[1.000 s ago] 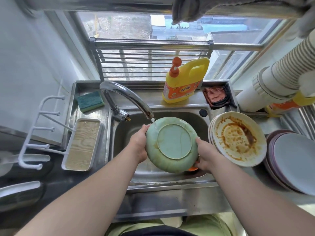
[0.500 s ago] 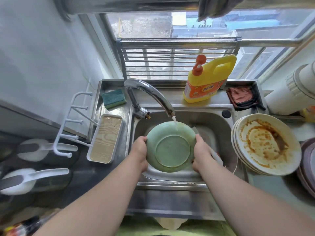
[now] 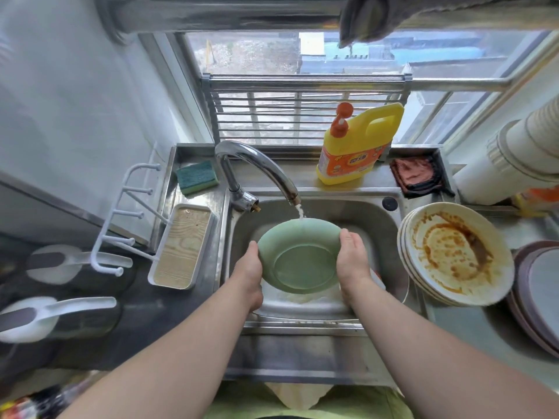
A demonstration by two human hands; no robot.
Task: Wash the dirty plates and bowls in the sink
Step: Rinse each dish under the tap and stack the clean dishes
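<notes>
— Over the sink (image 3: 390, 234), under the tap (image 3: 257, 167), we hold the green bowl (image 3: 302, 255): left hand (image 3: 249, 267) and right hand (image 3: 352, 261) each keep a grip on opposite rims, water landing on the far edge. We judge this the rinsing step.

— Next we'd turn it through the stream. Room is tight: stained plates (image 3: 456, 252) overhang the right rim, the spout is close above

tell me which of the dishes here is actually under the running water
The green plate, gripped by the left hand and right hand below the faucet. The sauce-stained plates sit stacked right of the sink.
</notes>
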